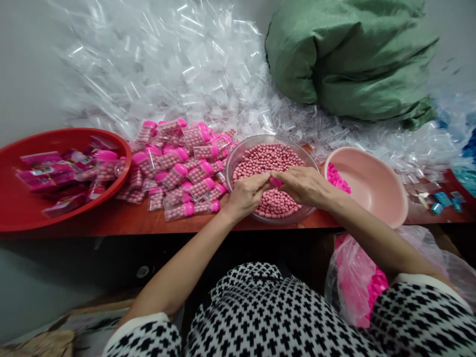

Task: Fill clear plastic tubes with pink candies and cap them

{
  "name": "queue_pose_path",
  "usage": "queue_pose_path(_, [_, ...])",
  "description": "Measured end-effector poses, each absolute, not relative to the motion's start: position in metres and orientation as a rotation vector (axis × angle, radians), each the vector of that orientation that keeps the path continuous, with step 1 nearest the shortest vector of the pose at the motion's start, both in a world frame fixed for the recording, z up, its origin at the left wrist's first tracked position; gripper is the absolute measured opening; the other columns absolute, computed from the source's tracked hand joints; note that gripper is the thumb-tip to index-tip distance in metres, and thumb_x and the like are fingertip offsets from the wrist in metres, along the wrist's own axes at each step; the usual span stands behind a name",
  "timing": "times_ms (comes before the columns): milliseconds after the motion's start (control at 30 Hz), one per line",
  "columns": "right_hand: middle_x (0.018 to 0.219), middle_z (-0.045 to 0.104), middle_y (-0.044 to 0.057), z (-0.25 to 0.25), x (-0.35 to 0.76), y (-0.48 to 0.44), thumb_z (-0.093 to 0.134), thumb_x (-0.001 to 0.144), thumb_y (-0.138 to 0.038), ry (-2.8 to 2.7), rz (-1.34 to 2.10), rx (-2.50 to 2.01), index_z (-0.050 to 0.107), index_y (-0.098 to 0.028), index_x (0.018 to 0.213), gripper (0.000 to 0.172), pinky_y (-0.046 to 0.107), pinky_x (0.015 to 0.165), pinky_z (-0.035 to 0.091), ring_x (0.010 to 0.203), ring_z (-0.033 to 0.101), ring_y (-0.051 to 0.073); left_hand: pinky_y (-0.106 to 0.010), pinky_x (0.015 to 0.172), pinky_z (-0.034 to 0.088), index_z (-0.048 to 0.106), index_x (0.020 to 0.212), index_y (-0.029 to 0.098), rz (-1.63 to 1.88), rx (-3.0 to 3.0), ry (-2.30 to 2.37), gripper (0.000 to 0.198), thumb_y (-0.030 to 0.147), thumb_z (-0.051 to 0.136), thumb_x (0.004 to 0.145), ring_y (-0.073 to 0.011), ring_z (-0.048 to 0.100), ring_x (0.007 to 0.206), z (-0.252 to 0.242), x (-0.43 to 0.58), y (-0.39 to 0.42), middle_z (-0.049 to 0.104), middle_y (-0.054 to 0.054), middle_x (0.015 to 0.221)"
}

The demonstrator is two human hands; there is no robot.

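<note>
Over a clear bowl [312, 157] of pink beads [271, 157], my two hands meet at the fingertips. A small bright pink cap [275, 179] shows between them. My left hand [248, 196] is closed, and whatever is inside its fingers is hidden by the hand itself. From the other side, the fingers of my right hand [307, 186] close on the pink cap. Left of the bowl lies a heap of clear containers filled with pink beads [201, 187], each with a pink cap. Loose pink caps [337, 178] lie in a pale pink basin [386, 191] to the right.
A red basin [22, 215] with filled containers and pink packets [48, 173] stands at the left. Empty clear containers [174, 64] are piled behind, beside a large green sack [353, 54]. A plastic bag of pink caps [359, 282] sits below the table edge [122, 223].
</note>
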State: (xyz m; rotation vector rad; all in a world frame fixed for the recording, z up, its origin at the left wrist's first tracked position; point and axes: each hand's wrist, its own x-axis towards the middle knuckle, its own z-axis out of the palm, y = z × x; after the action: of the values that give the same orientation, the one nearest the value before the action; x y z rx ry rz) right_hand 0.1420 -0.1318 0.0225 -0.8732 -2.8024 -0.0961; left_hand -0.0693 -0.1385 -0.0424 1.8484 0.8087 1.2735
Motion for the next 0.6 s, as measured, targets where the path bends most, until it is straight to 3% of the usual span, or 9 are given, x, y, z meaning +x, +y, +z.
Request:
queue_pose_path(167, [0.092, 0.074, 0.009, 0.023, 0.135, -0.123, 0.052, 0.099, -0.034, -2.562, 0.173, -0.934, 0.066, -0.019, 0.126, 0.034, 0.031, 0.074, 0.050, 0.079, 0.065, 0.019, -0.035, 0.089, 0.057, 0.080, 0.100, 0.020, 1.295, 1.587, 0.803, 0.024, 0.036, 0.069, 0.086, -0.0243, 0.073, 0.094, -0.041, -0.071, -0.132, 0.079, -0.007, 0.101])
queue_pose_path(333, [0.102, 0.074, 0.004, 0.018, 0.135, -0.124, 0.074, 0.082, -0.055, -1.826, 0.959, -1.047, 0.063, -0.026, 0.132, 0.058, 0.030, 0.074, 0.055, 0.084, 0.068, 0.018, -0.038, 0.080, 0.062, 0.077, 0.106, 0.019, 1.232, 0.989, 0.687, 0.049, 0.050, 0.086, 0.069, -0.0233, 0.073, 0.091, -0.042, -0.069, -0.122, 0.077, -0.007, 0.106])
queue_pose_path(433, [0.104, 0.074, 0.004, 0.008, 0.134, -0.124, 0.085, 0.068, -0.057, -1.463, 1.265, -0.985, 0.071, -0.025, 0.110, 0.055, 0.029, 0.071, 0.056, 0.081, 0.068, 0.016, -0.040, 0.081, 0.063, 0.077, 0.104, 0.018, 1.221, 0.921, 0.666, 0.055, 0.052, 0.090, 0.063, -0.0228, 0.073, 0.087, -0.044, -0.067, -0.120, 0.077, -0.007, 0.101])
queue_pose_path(533, [0.080, 0.069, -0.001, 0.005, 0.129, -0.120, 0.091, 0.060, -0.056, -1.255, 1.402, -0.928, 0.072, -0.023, 0.088, 0.048, 0.026, 0.067, 0.056, 0.068, 0.062, 0.012, -0.042, 0.089, 0.061, 0.078, 0.105, 0.018, 1.232, 1.049, 0.672, 0.052, 0.052, 0.088, 0.068, -0.0257, 0.073, 0.094, -0.044, -0.066, -0.121, 0.078, -0.008, 0.104])
queue_pose_path(600, [0.074, 0.067, -0.002, 0.008, 0.125, -0.116, 0.091, 0.059, -0.056, -1.205, 1.489, -0.948, 0.070, -0.021, 0.080, 0.046, 0.025, 0.067, 0.058, 0.068, 0.062, 0.012, -0.042, 0.098, 0.056, 0.079, 0.105, 0.018, 1.259, 1.208, 0.681, 0.043, 0.048, 0.083, 0.075, -0.0272, 0.071, 0.103, -0.044, -0.066, -0.123, 0.078, -0.008, 0.109])
